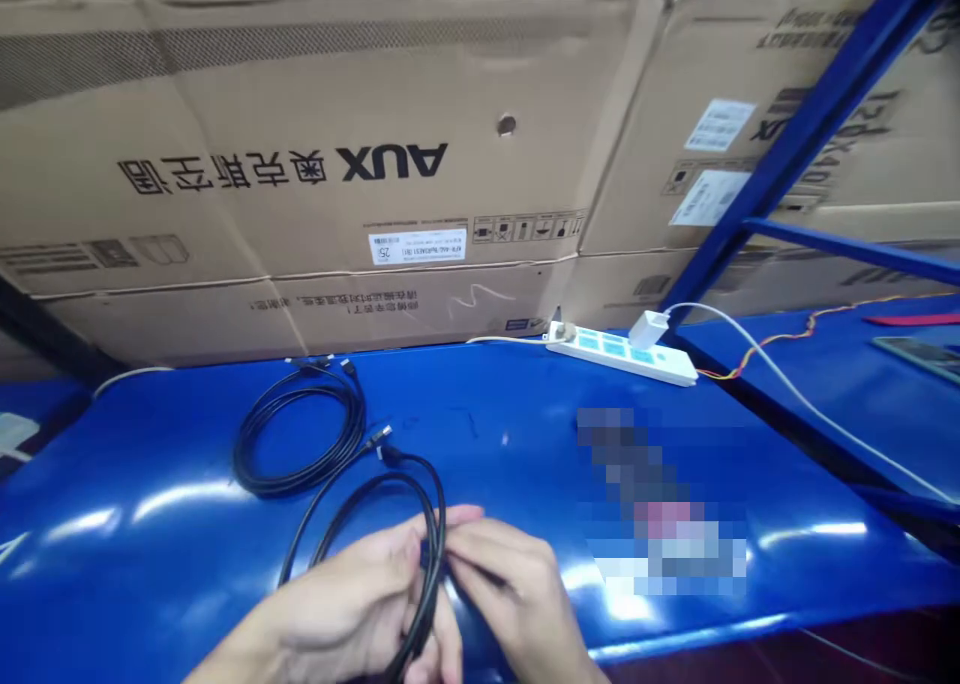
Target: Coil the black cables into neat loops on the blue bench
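My left hand (349, 594) and my right hand (510, 584) meet low in the view, both pinching a black cable (437, 534) between fingers and thumb. The cable forms a loose loop above my hands, and its plug end (388, 453) lies on the blue table top (150, 509). A second black cable (300, 474), neatly coiled, lies farther left, with its connector ends near the back edge. Part of the held cable is hidden behind my fingers.
A white power strip (619, 354) with a white plug adapter (649, 329) sits at the table's back edge. Large cardboard boxes (300, 194) stand behind it, beside a blue metal shelf frame (795, 144). A white cable (817, 414) crosses the right side, and a pixelated patch (660, 504) covers part of the table.
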`<state>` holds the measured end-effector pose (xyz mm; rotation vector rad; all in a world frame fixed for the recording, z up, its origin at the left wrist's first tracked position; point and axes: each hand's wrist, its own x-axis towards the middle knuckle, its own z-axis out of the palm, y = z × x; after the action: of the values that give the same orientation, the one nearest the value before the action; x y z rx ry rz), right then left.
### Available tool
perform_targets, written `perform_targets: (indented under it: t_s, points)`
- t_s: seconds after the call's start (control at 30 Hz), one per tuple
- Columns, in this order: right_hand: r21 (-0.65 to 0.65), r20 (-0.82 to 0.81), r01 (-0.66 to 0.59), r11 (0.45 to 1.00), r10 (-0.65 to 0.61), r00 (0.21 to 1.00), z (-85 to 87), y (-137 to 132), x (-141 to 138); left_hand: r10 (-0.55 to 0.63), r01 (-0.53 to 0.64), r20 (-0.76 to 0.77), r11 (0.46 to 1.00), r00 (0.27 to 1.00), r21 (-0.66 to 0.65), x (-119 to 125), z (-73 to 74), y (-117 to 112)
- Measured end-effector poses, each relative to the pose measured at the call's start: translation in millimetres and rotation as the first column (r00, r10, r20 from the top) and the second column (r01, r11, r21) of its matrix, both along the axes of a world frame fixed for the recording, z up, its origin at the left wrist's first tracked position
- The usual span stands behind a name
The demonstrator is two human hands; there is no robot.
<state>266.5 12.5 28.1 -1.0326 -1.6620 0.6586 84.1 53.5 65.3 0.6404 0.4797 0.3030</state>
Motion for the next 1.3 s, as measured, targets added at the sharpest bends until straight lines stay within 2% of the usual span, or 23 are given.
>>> perform_targets:
  t_s: [0.17,0.23,0.27,0.3,0.4,0.53,0.63,0.73,0.9,1.0,1.3]
  points:
    - [0.018,0.098,0.046,0.999,-0.048,0.994,-6.9,1,1,0.122,-0.12,-0.073,0.992,0.99,0.026,2,-3.9,-6]
    - [-0.054,0.096,0.08,0.995,-0.074,0.993,-6.6,0,1,0.132,-0.125,-0.133,0.99,0.982,0.062,1,-7.8,-10]
    - [-0.139,0.058,0.087,0.987,-0.079,0.995,-5.4,-1,1,0.144,-0.13,-0.172,0.987,0.974,0.089,1,-10.4,-13]
    - [-0.244,-0.003,0.075,0.967,-0.078,0.997,-3.6,-2,0,0.159,-0.135,-0.213,0.983,0.964,0.122,1,-13.2,-15]
    - [-0.51,-0.203,-0.016,0.86,-0.102,0.974,3.1,-4,0,0.186,-0.119,-0.31,0.968,0.932,0.223,3,-20.3,-21]
    - [-0.65,-0.324,-0.108,0.752,-0.145,0.935,11.2,-1,4,0.239,-0.14,-0.366,0.95,0.9,0.278,7,-22.3,-24]
    - [-0.677,-0.415,-0.219,0.703,-0.118,0.902,15.4,3,11,0.289,-0.187,-0.345,0.935,0.893,0.3,9,-21.7,-25]
    - [-0.662,-0.414,-0.249,0.707,-0.068,0.908,15.5,4,13,0.327,-0.211,-0.348,0.919,0.879,0.332,10,-22.5,-27]
    - [-0.65,-0.288,-0.068,0.757,-0.163,0.943,6.6,-1,4,0.364,-0.24,-0.328,0.901,0.872,0.361,11,-23.7,-28]
    - [-0.647,-0.267,-0.021,0.763,-0.201,0.942,2.5,-3,1,0.375,-0.264,-0.294,0.897,0.879,0.354,10,-22.4,-28]
    - [-0.638,-0.283,-0.048,0.768,-0.176,0.943,2.8,-4,3,0.39,-0.289,-0.279,0.895,0.877,0.341,5,-20.5,-28]
